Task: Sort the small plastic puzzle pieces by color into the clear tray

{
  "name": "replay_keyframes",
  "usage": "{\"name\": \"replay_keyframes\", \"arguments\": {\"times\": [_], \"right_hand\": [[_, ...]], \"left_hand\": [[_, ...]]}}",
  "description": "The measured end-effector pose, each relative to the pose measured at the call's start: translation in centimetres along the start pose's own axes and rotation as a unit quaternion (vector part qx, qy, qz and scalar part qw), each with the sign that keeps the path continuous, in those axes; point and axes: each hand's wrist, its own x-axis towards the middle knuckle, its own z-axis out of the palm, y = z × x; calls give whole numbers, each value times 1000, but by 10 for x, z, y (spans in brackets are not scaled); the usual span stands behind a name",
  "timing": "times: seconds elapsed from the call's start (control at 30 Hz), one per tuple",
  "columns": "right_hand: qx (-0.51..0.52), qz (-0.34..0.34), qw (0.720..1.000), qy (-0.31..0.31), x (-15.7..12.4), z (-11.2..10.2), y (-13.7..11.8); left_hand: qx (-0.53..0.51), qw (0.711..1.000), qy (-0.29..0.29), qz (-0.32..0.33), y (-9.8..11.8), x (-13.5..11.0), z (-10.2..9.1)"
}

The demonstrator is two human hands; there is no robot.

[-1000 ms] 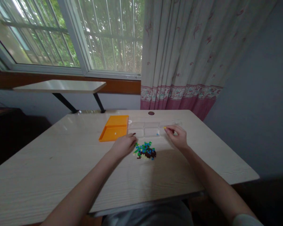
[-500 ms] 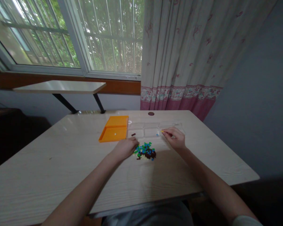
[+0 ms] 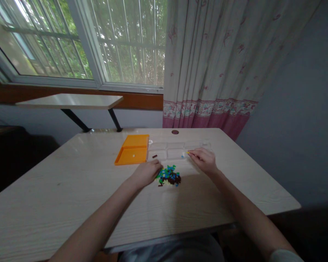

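A heap of small coloured pieces, blue, green, dark brown and pale, lies on the light wooden table. My left hand rests at the heap's left edge with its fingers curled against the pieces. My right hand pinches a small yellow piece over the clear compartment tray. One brown piece lies in a left compartment and one blue piece sits in a middle compartment.
An orange lid holding one white piece lies left of the tray. Behind the table are a window, a narrow shelf on black brackets and a patterned curtain. A round hole marks the table's far edge.
My left hand let go of the brown piece in the tray and drew back to the heap. My right hand shifted slightly left with the yellow piece.
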Motion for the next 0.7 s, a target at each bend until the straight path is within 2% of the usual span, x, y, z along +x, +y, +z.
{"name": "replay_keyframes", "arguments": {"times": [0.07, 0.13, 0.27, 0.33, 0.47, 0.7], "right_hand": [[-45, 3, 995, -84, 3, -14, 16], [-85, 57, 983, -152, 3, -29, 39], [-131, 210, 928, -278, -7, -52, 86], [-152, 261, 901, -312, -15, -55, 101], [-178, 293, 885, -315, -23, -56, 111], [-161, 282, 905, -274, -16, -56, 106]], "left_hand": [[1, 1000, 2, 4, 0, 0, 0], [0, 1000, 3, 5, 0, -1, 0], [-5, 1000, 2, 8, 0, -1, -1], [-8, 1000, 3, 9, 0, -1, -2], [-26, 1000, 5, 2, 1, -1, -2], [-32, 999, 3, 0, 1, -1, -3]]}}
